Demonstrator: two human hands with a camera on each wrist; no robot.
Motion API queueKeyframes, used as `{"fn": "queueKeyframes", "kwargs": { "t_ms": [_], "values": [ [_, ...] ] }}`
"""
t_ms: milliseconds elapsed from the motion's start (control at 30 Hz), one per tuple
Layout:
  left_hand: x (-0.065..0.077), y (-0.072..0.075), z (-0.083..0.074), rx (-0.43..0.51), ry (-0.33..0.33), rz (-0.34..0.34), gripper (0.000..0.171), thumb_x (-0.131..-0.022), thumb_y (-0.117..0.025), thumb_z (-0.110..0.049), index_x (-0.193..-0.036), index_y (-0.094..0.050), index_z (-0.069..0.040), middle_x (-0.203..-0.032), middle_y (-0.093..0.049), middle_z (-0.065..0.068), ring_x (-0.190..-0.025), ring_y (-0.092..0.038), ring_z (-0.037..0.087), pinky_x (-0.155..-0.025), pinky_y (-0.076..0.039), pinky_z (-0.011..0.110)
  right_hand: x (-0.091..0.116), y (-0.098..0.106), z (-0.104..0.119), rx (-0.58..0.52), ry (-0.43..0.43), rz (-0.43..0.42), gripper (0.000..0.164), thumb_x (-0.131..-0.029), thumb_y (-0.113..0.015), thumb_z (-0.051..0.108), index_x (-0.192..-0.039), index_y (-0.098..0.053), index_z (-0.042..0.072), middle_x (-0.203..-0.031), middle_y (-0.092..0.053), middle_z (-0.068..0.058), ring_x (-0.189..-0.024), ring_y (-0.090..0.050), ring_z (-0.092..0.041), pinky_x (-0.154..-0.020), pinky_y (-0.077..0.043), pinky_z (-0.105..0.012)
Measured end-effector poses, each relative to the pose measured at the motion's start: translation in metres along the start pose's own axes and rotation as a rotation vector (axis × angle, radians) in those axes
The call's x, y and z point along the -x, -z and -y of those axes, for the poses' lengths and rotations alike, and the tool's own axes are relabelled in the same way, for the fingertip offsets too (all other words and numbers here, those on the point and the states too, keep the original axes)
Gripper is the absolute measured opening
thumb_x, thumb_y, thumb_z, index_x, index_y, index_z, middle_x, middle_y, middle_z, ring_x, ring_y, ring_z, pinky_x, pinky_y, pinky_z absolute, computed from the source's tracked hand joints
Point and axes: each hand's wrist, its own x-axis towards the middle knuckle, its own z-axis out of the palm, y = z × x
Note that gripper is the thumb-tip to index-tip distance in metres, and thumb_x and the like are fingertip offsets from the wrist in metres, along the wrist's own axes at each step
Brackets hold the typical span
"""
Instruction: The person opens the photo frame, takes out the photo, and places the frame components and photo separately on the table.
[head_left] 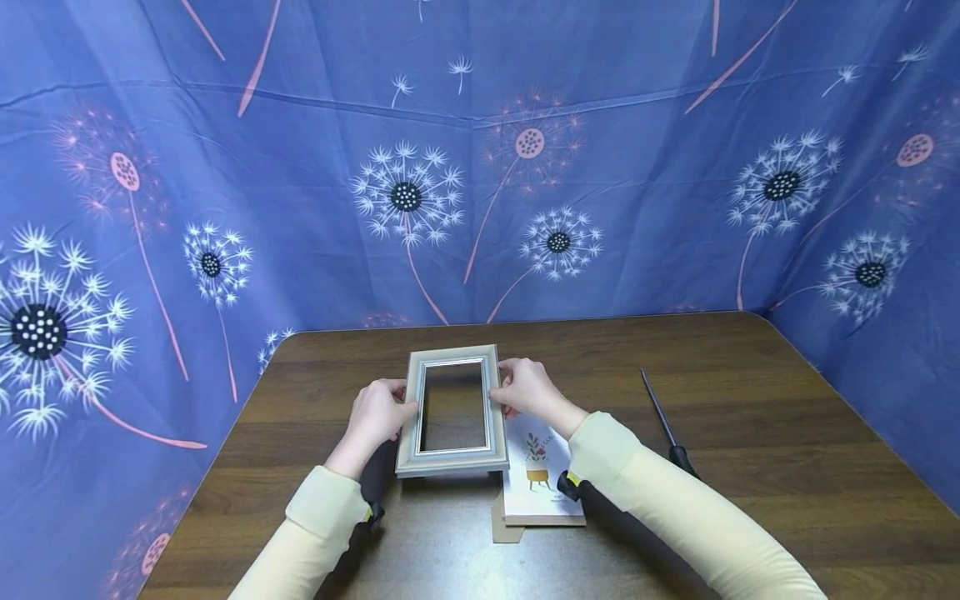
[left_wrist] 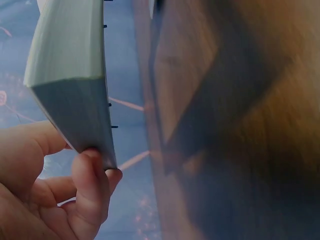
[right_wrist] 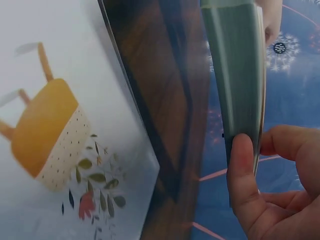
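Note:
Between both hands a pale grey-green picture frame (head_left: 409, 433) is held up off the table, and the tabletop shows through its opening. My left hand (head_left: 378, 410) pinches the frame's left side; in the left wrist view small dark tabs stick out from the back edge of the frame (left_wrist: 70, 55). My right hand (head_left: 534, 390) grips the opposite side, thumb and fingers on the frame (right_wrist: 240, 85) in the right wrist view. Under the right forearm lies a white print (head_left: 528, 458) with a yellow plant pot and flowers, on top of a brown backing board (head_left: 507, 533).
On the right of the wooden table (head_left: 772, 433) lies a screwdriver (head_left: 660, 412), its black handle partly behind the right sleeve. A blue dandelion-patterned cloth (head_left: 480, 250) hangs along the back and sides of the table.

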Motion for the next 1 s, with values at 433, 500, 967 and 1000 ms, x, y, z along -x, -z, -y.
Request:
{"fn": "queueKeyframes", "kwargs": {
  "t_ms": [433,500,967,1000],
  "values": [
    [-0.015,-0.001,0.032,-0.030,-0.001,0.022,0.043,-0.081,-0.068,-0.019,-0.119,-0.063,0.001,-0.057,-0.063,-0.001,-0.033,-0.052,0.008,-0.062,-0.051,0.028,-0.021,-0.026,-0.004,-0.071,-0.040,0.056,0.056,-0.081,-0.067,0.006,-0.129,-0.046,-0.013,-0.056,-0.063,-0.007,-0.040,-0.061,-0.015,-0.048,-0.057,-0.031],
    [-0.017,-0.001,0.037,-0.034,0.000,0.021,0.043,-0.081,-0.068,-0.019,-0.119,-0.062,0.001,-0.066,-0.067,0.000,-0.034,-0.053,0.008,-0.065,-0.052,0.030,-0.024,-0.030,-0.003,-0.070,-0.047,0.061,0.055,-0.081,-0.066,0.006,-0.129,-0.046,-0.013,-0.056,-0.063,-0.008,-0.040,-0.061,-0.015,-0.049,-0.057,-0.029],
    [-0.030,0.001,0.054,-0.041,0.027,0.034,0.045,-0.081,-0.068,-0.019,-0.121,-0.062,0.000,-0.073,-0.067,0.003,-0.035,-0.053,0.008,-0.053,-0.048,0.025,-0.038,-0.047,-0.003,-0.095,-0.068,0.073,0.055,-0.084,-0.067,0.007,-0.130,-0.044,-0.012,-0.059,-0.066,-0.013,-0.046,-0.064,-0.020,-0.049,-0.057,-0.026],
    [-0.031,0.002,0.055,-0.047,0.025,0.035,0.045,-0.081,-0.067,-0.019,-0.121,-0.062,0.001,-0.076,-0.068,0.004,-0.035,-0.054,0.009,-0.052,-0.047,0.025,-0.038,-0.048,-0.004,-0.093,-0.069,0.073,0.055,-0.084,-0.067,0.007,-0.130,-0.044,-0.012,-0.060,-0.066,-0.013,-0.046,-0.065,-0.020,-0.049,-0.057,-0.026]
  ]
}}
